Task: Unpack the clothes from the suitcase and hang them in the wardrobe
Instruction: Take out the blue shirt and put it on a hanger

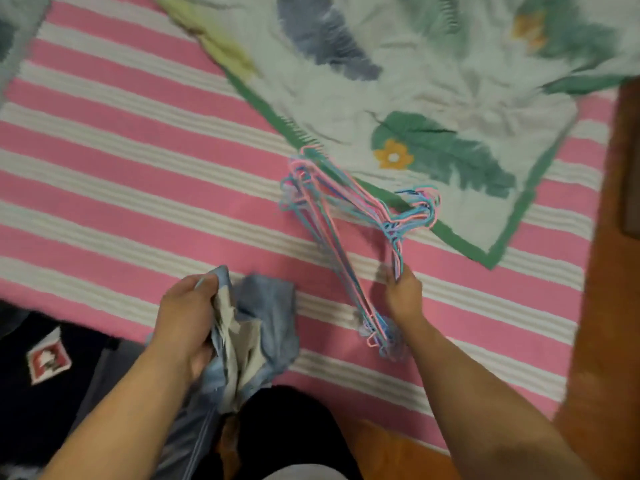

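- The left hand (187,317) grips a bunched pair of light blue jeans (256,327), its fingers curled round the waistband area, where pale inner pocket lining shows.
- The jeans rest partly on the bed and hang down past its near edge, between the person's forearms.
- The right hand (403,292) pinches a wire of the bundle of hangers (332,230), its fingers closed on the strand near the bend below the hooks; the frame is blurred, so whether it holds one hanger or several is hard to tell.
- The hangers are thin pink, blue and lilac wire ones, stacked in a loose tangle. Their hooks lie on the corner of the blanket, and their long bars run across the bed sheet towards the person.
- The bed sheet (138,174) is striped in pink and white and covers most of the view.
- The blanket (433,98) is pale with green and blue leaf shapes, a yellow flower and a green border; it lies crumpled on the far right part of the bed.
- At the lower left lies a dark garment (48,362) with a red and white patch, beside the left forearm.
- Orange-brown flooring (602,306) shows along the right side and near edge of the bed.
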Available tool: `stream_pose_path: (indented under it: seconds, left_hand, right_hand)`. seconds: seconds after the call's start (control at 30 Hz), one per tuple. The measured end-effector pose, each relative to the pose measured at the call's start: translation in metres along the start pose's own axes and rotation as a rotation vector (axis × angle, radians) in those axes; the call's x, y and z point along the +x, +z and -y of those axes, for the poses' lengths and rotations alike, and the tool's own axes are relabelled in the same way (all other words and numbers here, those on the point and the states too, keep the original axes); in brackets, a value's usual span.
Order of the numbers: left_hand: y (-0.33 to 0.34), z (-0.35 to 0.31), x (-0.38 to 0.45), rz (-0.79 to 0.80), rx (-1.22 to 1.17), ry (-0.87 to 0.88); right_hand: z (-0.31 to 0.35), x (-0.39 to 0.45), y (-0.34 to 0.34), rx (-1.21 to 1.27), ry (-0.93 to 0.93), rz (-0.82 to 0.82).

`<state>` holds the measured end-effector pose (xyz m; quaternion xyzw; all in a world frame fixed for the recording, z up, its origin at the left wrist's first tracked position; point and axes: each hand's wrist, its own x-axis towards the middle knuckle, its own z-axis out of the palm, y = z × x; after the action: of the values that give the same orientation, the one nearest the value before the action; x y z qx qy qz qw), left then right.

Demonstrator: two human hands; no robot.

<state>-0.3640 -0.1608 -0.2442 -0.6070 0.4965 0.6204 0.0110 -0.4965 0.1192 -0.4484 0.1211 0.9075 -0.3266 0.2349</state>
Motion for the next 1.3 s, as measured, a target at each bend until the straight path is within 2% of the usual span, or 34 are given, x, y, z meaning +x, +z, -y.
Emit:
stream_pose_path:
  seconds: [0.13,0.23,0.37,0.53,0.67,0.8,0.9,1.0,1.17,1.23,1.3]
  left_hand:
    - [0.054,0.006,-0.009,0.121,0.109,0.055]
    - [0.089,0.021,-0.013,0.206,0.197,0.064]
    - [0.111,0.041,-0.014,0.257,0.287,0.069]
    - [0.104,0.044,-0.024,0.245,0.36,0.099]
    - [0.087,0.03,-0.033,0.241,0.388,0.089]
    - [0.06,0.021,-0.024,0.229,0.395,0.094]
    - [0.043,0.016,-0.02,0.199,0.371,0.089]
    - [0.023,0.011,-0.026,0.182,0.385,0.131]
    - [-0.058,-0.001,-0.03,0.1,0.483,0.259]
    - [-0.108,-0.01,-0.032,0.019,0.556,0.345]
    - [-0.162,-0.019,-0.043,-0.033,0.614,0.426]
  right_hand:
    - [-0.057,-0.008,-0.043,0.354,0.268,-0.161]
    - [-0.114,-0.009,-0.061,0.476,0.457,-0.255]
    - [-0.184,0.004,-0.048,0.453,0.655,-0.266]
    - [-0.15,-0.005,-0.059,0.211,0.675,-0.253]
    - [-0.138,-0.017,-0.074,-0.043,0.609,-0.147]
    - [-0.129,-0.028,-0.091,-0.178,0.52,-0.173]
    - [-0.112,-0.043,-0.097,-0.078,0.487,-0.327]
    - [-0.065,-0.076,-0.096,0.059,0.319,-0.387]
    - [0.029,-0.153,-0.065,0.142,-0.105,-0.098]
    - [0.075,-0.195,-0.053,0.397,-0.162,0.014]
    - [0.118,-0.23,-0.044,0.526,-0.278,0.067]
